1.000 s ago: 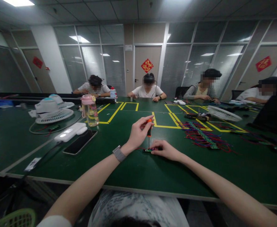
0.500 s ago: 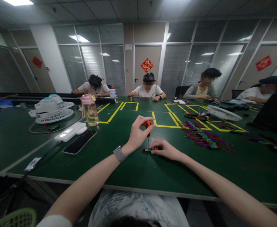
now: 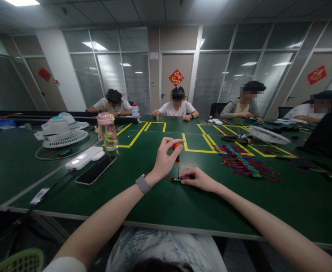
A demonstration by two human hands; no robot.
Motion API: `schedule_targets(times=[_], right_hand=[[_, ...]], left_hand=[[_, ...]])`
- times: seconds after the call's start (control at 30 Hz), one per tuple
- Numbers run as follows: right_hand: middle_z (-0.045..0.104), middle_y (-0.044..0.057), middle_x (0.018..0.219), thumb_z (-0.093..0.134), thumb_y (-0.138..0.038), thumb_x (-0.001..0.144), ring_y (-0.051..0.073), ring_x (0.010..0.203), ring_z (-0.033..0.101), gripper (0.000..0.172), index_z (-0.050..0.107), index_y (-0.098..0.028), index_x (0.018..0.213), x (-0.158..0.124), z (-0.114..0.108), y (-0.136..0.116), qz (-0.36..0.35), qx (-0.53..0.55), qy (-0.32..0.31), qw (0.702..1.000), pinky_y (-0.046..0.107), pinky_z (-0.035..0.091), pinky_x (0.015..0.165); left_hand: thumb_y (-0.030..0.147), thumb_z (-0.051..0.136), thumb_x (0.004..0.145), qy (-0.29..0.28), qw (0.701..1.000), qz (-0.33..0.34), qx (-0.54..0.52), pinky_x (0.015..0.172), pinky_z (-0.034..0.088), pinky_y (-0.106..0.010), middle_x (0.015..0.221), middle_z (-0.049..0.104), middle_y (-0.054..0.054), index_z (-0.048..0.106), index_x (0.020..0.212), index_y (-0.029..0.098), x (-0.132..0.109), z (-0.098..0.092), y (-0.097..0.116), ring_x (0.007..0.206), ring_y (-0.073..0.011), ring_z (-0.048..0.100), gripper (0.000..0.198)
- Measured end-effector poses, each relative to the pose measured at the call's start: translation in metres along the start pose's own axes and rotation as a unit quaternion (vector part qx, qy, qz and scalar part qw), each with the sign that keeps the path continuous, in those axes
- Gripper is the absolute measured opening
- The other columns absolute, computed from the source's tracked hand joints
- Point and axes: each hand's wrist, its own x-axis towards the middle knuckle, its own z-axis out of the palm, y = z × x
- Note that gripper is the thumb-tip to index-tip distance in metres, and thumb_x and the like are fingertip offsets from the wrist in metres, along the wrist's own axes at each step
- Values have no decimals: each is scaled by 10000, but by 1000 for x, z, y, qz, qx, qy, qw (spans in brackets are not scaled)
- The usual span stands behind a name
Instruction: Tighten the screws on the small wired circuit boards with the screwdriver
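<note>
My left hand (image 3: 167,156) is closed around the orange and black handle of a screwdriver (image 3: 177,159), thumb and fingers on its upper part. The screwdriver stands nearly upright, its thin shaft pointing down at a small green circuit board (image 3: 176,180) that lies on the green table. My right hand (image 3: 197,179) pinches the right end of that board and holds it against the table. Thin red and dark wires run from the board near my fingertips. Exactly where the tip meets the board is too small to make out.
Right of my hands lies a row of joined circuit boards (image 3: 243,160) with red and blue wires. A phone (image 3: 96,170), a white power strip (image 3: 83,158), a pink-lidded bottle (image 3: 107,132) and white fan parts (image 3: 60,132) are on the left. Several people sit across the table.
My left fingers have shifted slightly on the screwdriver handle, and its top leans a little differently. My right hand and the circuit board stay in place.
</note>
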Motion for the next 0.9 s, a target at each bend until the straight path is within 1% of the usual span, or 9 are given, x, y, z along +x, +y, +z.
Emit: schedule_targets(times=[0.1, 0.17, 0.33, 0.4, 0.5, 0.57, 0.73, 0.8, 0.9], right_hand=[[590, 35, 820, 650, -354, 793, 131, 680, 522, 258, 722, -175, 964, 0, 0, -1, 4, 6, 1, 1000, 256, 438, 629], [595, 37, 828, 651, -356, 793, 136, 695, 530, 257, 722, -179, 966, 0, 0, -1, 4, 6, 3, 1000, 263, 442, 648], [602, 44, 837, 648, -352, 796, 145, 716, 535, 258, 725, -175, 966, 0, 0, 0, -2, 5, 0, 1000, 277, 440, 678], [596, 42, 828, 651, -357, 792, 141, 699, 530, 266, 724, -170, 967, 0, 0, 0, 1, 8, 1, 1000, 273, 436, 659], [595, 42, 829, 654, -351, 788, 140, 698, 531, 265, 722, -164, 964, 0, 0, 0, 2, 14, 2, 1000, 273, 436, 657], [598, 44, 836, 655, -344, 788, 141, 700, 532, 260, 722, -162, 962, 0, 1, 0, 2, 16, 2, 1000, 274, 437, 660], [596, 39, 824, 660, -346, 784, 136, 693, 526, 253, 723, -165, 950, 0, 1, 1, 2, 17, 8, 1000, 267, 432, 650], [598, 38, 818, 661, -353, 781, 137, 694, 527, 256, 723, -166, 944, 0, 2, 0, 2, 17, 8, 1000, 267, 434, 652], [598, 36, 809, 663, -366, 779, 141, 701, 534, 266, 722, -163, 941, 0, 2, 0, 4, 17, 8, 1000, 270, 437, 660]], left_hand=[[262, 408, 933, -37, 997, -17, -60, 855, 481, -287, 1135, 594, -75, 604, 1171, 224, 0, 1, 2, 980, -151, 596, 310], [259, 432, 924, -44, 995, -28, -85, 831, 496, -292, 1108, 619, -78, 576, 1200, 209, 0, 1, 3, 916, -146, 621, 315], [285, 615, 823, 3, 1000, 3, 6, 774, 484, -252, 956, 605, -51, 668, 1020, 199, -1, 1, 4, 868, -143, 585, 221], [293, 575, 852, -3, 1000, 3, 6, 796, 481, -253, 1029, 592, -61, 662, 1054, 209, -1, 1, 4, 919, -146, 581, 236], [278, 432, 927, -40, 997, -23, -66, 816, 495, -270, 1144, 600, -76, 574, 1211, 223, -1, 2, 3, 934, -140, 614, 322], [281, 437, 926, -43, 995, -35, -88, 803, 507, -276, 1132, 625, -76, 549, 1237, 218, -2, 2, 2, 894, -138, 634, 337], [315, 606, 831, 10, 1000, -2, 11, 800, 487, -260, 987, 605, -58, 670, 1028, 200, -3, 1, 3, 888, -147, 596, 237], [320, 553, 866, 1, 1000, 0, 9, 822, 481, -259, 1064, 579, -68, 666, 1057, 211, -3, 1, 3, 943, -152, 587, 246], [292, 407, 938, -37, 997, -22, -66, 831, 492, -275, 1168, 586, -78, 572, 1218, 224, -3, 2, 2, 977, -155, 608, 333]])
